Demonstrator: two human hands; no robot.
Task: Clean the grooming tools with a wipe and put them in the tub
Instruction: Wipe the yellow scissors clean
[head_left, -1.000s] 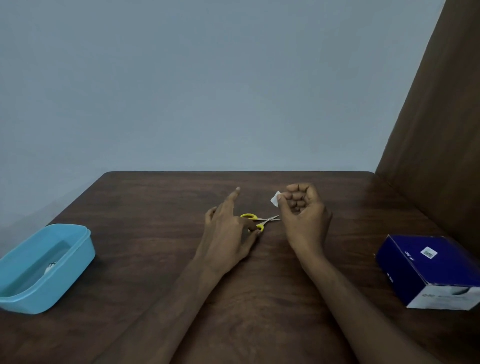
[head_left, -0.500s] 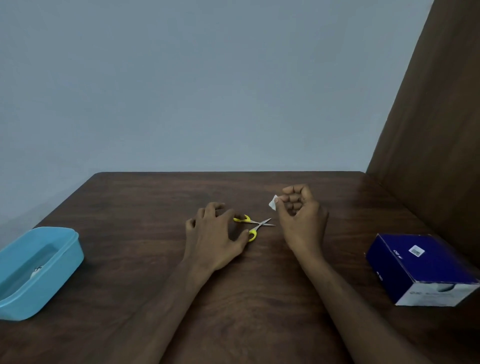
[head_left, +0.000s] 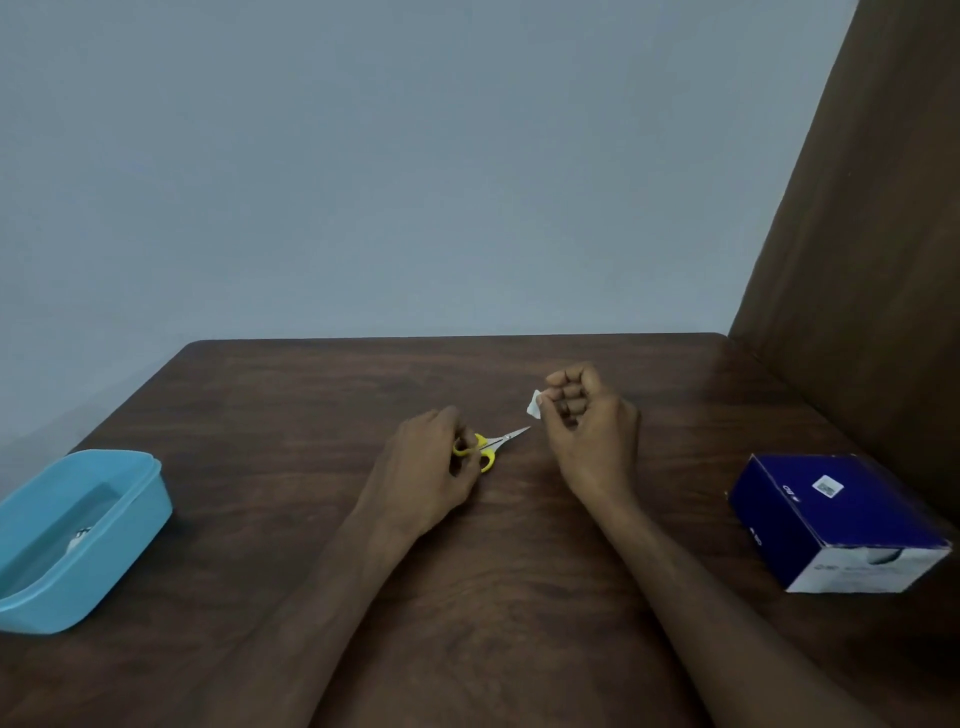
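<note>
Small scissors (head_left: 493, 446) with yellow handles lie mid-table, blades closed and pointing right. My left hand (head_left: 428, 467) curls its fingers around the yellow handles. My right hand (head_left: 587, 428) is held just right of the blade tips, fingers curled into the palm, pinching a small white wipe (head_left: 534, 404) whose corner sticks out on the left. A light blue tub (head_left: 130, 512) stands at the left edge of the table, with a small metal tool (head_left: 80, 535) lying inside it.
A dark blue cardboard box (head_left: 831, 519) sits at the right side of the wooden table (head_left: 311, 405). A brown panel (head_left: 857, 260) rises along the right. A pale wall stands behind the table's far edge.
My left hand went from pointing a finger over the scissors to closing its fingers on the yellow handles. The scissors' blades closed. My right hand stayed put with the wipe.
</note>
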